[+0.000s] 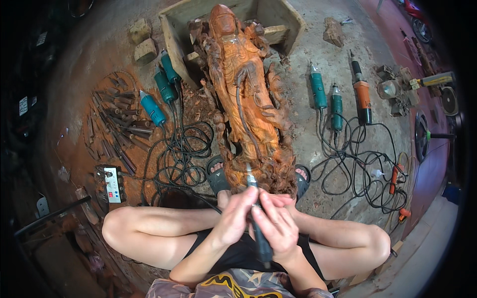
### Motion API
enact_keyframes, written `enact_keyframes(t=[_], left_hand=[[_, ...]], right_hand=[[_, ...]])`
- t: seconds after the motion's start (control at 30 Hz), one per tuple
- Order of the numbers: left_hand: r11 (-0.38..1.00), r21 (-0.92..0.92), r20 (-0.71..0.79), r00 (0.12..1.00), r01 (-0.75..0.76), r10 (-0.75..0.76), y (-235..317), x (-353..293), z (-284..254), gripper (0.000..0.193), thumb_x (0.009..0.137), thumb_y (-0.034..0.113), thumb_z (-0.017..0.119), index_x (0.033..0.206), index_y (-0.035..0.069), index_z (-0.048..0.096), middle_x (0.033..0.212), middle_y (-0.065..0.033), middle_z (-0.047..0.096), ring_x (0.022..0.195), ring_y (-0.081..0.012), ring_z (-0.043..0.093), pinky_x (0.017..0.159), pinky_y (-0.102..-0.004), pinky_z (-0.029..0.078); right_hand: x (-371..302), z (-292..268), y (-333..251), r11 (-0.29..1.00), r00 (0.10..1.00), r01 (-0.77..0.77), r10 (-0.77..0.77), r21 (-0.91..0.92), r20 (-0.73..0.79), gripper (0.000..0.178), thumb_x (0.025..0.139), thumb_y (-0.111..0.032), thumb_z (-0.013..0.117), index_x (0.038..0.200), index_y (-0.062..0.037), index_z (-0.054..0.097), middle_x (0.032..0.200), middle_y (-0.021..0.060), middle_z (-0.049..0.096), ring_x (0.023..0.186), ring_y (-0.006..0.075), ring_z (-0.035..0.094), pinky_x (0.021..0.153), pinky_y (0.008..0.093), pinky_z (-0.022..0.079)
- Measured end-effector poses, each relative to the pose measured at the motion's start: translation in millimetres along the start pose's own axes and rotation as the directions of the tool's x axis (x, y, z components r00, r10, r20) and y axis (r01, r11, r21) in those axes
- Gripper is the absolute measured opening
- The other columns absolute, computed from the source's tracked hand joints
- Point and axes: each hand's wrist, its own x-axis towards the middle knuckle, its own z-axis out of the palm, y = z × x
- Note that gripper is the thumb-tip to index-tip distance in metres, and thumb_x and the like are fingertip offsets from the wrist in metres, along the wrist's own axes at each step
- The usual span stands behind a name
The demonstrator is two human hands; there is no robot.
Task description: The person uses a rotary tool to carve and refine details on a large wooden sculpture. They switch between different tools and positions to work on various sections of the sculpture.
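Observation:
A reddish-brown carved wooden statue (246, 94) of a robed figure lies on its back between my feet, its head at the far end. Both my hands are closed round a rotary carving handpiece (261, 243) with a black body and a silver nose. My left hand (234, 217) grips it near the front from the left. From the right, my right hand (277, 223) wraps it, fingers close to the left ones. The thin bit points away from me at the carved base of the statue; whether it touches the wood I cannot tell.
The statue's far end rests in a wooden trough (293, 25). Green power grinders (152, 109) with coiled cords lie left, more grinders (318, 89) and an orange one (362, 99) right. Several chisels (114, 119) lie in sawdust near a white control box (113, 185).

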Motion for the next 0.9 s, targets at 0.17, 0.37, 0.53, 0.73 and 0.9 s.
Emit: enact_keyframes(t=[0.17, 0.37, 0.53, 0.73, 0.9], left_hand=[[0.979, 0.07, -0.518, 0.832, -0.191, 0.199, 52.5, -31.5, -17.2, 0.053, 0.106, 0.053, 0.032, 0.079, 0.011, 0.051, 0.065, -0.0081, 0.064, 0.079, -0.0267, 0.07, 0.086, -0.0431, 0.056], [0.805, 0.321, -0.724, 0.419, -0.499, 0.548, 133.5, -110.0, -81.1, 0.043, 0.104, 0.05, 0.047, 0.08, 0.013, 0.049, 0.057, 0.0024, 0.045, 0.052, -0.0099, 0.049, 0.063, -0.0254, 0.054], [0.717, 0.505, -0.555, 0.455, -0.481, 0.697, 170.1, -114.0, -64.5, 0.042, 0.106, 0.047, 0.042, 0.084, 0.011, 0.047, 0.057, -0.0012, 0.043, 0.058, -0.0136, 0.049, 0.067, -0.0287, 0.048], [0.561, 0.703, -0.269, 0.567, -0.437, 0.778, 242.2, -114.5, -32.6, 0.043, 0.106, 0.048, 0.043, 0.085, 0.011, 0.046, 0.06, -0.002, 0.045, 0.065, -0.0154, 0.052, 0.069, -0.0265, 0.042], [0.6, 0.672, -0.224, 0.653, -0.434, 0.723, 257.9, -96.4, -4.5, 0.044, 0.105, 0.049, 0.044, 0.087, 0.008, 0.046, 0.059, -0.0055, 0.048, 0.068, -0.0208, 0.056, 0.078, -0.0334, 0.047]], right_hand=[[-13.1, -5.7, 7.3, 0.981, 0.984, -0.177, 0.175, -0.078, -0.034, 0.061, 0.074, 0.001, 0.073, 0.133, -0.0058, 0.062, 0.142, 0.0201, 0.055, 0.102, 0.0336, 0.057, 0.091, 0.0398, 0.05], [-57.3, 14.5, 80.1, 0.684, 0.654, -0.688, 0.729, 0.243, -0.203, 0.055, 0.094, -0.016, 0.068, 0.144, -0.0045, 0.05, 0.139, 0.0156, 0.055, 0.126, 0.0251, 0.053, 0.108, 0.0377, 0.04], [-61.4, 58.2, 101.3, 0.642, 0.586, -0.76, 0.744, 0.102, -0.32, 0.047, 0.102, -0.034, 0.054, 0.14, -0.007, 0.054, 0.139, 0.0203, 0.055, 0.126, 0.0345, 0.05, 0.111, 0.0403, 0.035], [-56.2, 58.4, 116.5, 0.684, 0.604, -0.725, 0.691, 0.087, -0.398, 0.045, 0.1, -0.034, 0.053, 0.134, -0.005, 0.06, 0.13, 0.0162, 0.065, 0.121, 0.0339, 0.057, 0.105, 0.0431, 0.041], [-59.0, 58.7, 131.5, 0.672, 0.565, -0.721, 0.71, 0.166, -0.421, 0.038, 0.1, -0.031, 0.054, 0.127, -0.0079, 0.067, 0.115, 0.0175, 0.071, 0.109, 0.0324, 0.066, 0.096, 0.0399, 0.049]])
